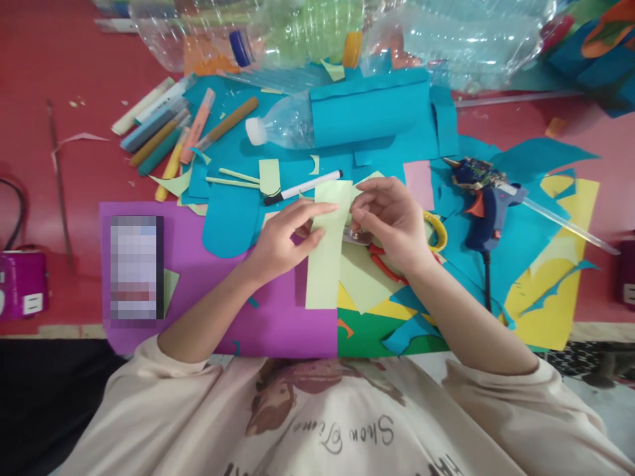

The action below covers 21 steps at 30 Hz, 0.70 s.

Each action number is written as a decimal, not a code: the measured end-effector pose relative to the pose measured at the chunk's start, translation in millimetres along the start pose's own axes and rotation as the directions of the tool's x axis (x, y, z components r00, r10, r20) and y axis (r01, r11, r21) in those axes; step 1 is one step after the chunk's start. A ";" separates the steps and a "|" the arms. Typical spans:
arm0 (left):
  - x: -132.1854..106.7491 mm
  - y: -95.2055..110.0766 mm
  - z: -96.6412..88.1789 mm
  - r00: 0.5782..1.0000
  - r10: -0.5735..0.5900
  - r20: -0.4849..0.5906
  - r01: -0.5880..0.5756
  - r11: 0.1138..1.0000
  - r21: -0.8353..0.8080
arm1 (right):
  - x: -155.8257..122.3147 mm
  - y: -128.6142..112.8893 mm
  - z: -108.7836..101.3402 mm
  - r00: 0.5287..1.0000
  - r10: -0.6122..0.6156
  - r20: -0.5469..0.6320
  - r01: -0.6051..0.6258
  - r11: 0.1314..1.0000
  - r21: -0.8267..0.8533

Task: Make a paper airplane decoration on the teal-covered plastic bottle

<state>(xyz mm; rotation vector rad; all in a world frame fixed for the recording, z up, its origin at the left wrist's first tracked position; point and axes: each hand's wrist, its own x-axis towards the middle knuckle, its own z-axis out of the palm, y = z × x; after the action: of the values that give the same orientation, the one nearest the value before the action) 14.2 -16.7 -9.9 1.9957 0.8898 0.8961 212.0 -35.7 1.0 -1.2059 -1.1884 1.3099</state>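
Observation:
My left hand (285, 238) pinches a pale green paper strip (327, 264), thumb and fingers on its upper half. The strip hangs over purple paper, close to my body. Just right of its edge, my right hand (394, 221) has its fingers curled towards the thumb; whatever may be between the tips is too small to make out. Scissors with red and yellow handles (436, 231) lie under and beside my right hand, partly covered. A white marker with black ends (310, 187) rests beyond my left hand. Farther off lies a plastic bottle wrapped in blue paper (372, 112).
A blue glue gun (489, 211) with a clear stick lies at right on paper scraps. Several markers (159, 125) are piled at upper left. A phone (133, 268) rests on the purple sheet (213, 297). Large clear bottles (446, 39) line the far side.

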 end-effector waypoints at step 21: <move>-5.4 1.3 2.0 0.976 -0.193 -0.101 0.172 0.966 -0.192 | -10.9 1.2 6.1 0.975 -0.031 0.222 0.094 0.955 -0.280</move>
<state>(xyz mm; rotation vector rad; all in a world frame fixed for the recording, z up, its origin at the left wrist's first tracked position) 13.4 -22.5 -11.3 1.6888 1.0030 0.9616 206.4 -47.0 0.8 -1.2412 -1.6072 1.2729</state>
